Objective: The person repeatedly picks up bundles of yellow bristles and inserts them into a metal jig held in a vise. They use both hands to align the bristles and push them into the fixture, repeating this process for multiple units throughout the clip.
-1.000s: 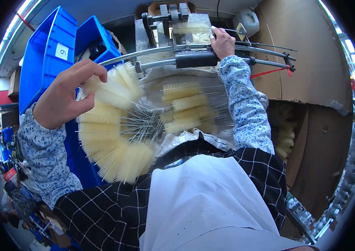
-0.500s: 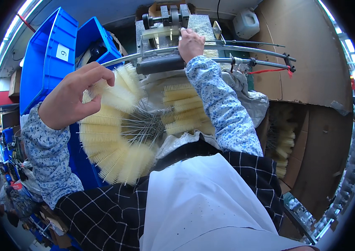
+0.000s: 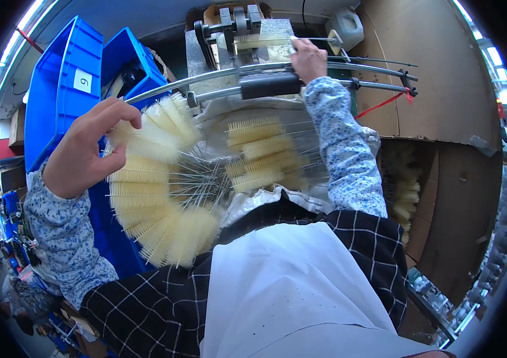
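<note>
My left hand point(image 3: 86, 149) hovers over the left side of a fanned pile of cream bristle brushes point(image 3: 140, 194), thumb and forefinger apart with nothing seen between them. The brushes' thin wire stems point to the middle. A smaller stack of brushes point(image 3: 256, 143) lies to the right, partly blurred. At the far side, my right hand point(image 3: 310, 59) is closed on a sliding carriage point(image 3: 271, 85) with a dark front piece, set on metal rails. The exact grip is hidden. Beside its fingertips, a single brush point(image 3: 259, 42) lies sideways before the machine's wheel point(image 3: 239, 22).
Blue bins point(image 3: 56, 89) stand at the left. Long metal rails point(image 3: 378, 71) reach right, with a red strip point(image 3: 384, 102) tied near their end. A tall cardboard sheet point(image 3: 432, 71) borders the right, above a box of more brushes point(image 3: 405, 191). A white jug point(image 3: 346, 27) stands behind.
My right hand has moved right, and the carriage and the brush at the wheel have shifted right with it. My left hand has drifted slightly left and down, fingers still apart.
</note>
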Demonstrator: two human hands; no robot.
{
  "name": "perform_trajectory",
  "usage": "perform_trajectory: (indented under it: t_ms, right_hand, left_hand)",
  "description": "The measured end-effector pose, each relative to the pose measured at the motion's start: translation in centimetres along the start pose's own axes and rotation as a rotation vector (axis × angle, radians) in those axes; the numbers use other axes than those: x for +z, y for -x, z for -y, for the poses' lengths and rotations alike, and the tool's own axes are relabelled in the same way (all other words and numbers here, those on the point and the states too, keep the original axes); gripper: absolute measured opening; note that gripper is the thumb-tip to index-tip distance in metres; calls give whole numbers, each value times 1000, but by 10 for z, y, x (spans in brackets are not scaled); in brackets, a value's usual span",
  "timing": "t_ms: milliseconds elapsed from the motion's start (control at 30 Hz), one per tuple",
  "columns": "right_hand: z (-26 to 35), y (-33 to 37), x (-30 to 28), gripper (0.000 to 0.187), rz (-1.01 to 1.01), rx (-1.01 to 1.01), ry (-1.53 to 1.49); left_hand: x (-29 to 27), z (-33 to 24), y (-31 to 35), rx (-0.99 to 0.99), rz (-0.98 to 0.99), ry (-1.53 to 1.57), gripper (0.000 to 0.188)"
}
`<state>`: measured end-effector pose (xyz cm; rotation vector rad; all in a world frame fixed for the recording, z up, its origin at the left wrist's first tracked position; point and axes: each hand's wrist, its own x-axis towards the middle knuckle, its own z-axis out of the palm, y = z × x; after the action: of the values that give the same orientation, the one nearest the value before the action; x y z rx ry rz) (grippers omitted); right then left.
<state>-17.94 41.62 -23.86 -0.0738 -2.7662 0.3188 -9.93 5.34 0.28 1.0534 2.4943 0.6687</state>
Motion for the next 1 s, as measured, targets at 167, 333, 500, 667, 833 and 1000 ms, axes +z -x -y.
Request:
perform_trajectory:
  t_ms: [167,333,500,667,833,1000]
  right_hand:
    - [-52,-5,-12,31,64,37,-12]
    - [-75,-27,-28,29,73,85,169]
    - [-101,-33,-17,21,207,-99,-19]
    - [-97,-2,-104,19,550,52,-462]
    - [1,34,-148,37,987,-207,-789]
    - [94,74,-133,48,1094,-25,-1405]
  left_hand:
    - [-6,3,10,-13,-76,5,29]
    - [-9,-2,10,-5,-94,33,29]
    - [-6,-6,5,23,-91,34,27]
    - [-7,4,6,73,-95,204,29]
    - [24,1,-42,140,-116,387,28]
    - [60,-9,-77,126,-74,329,33]
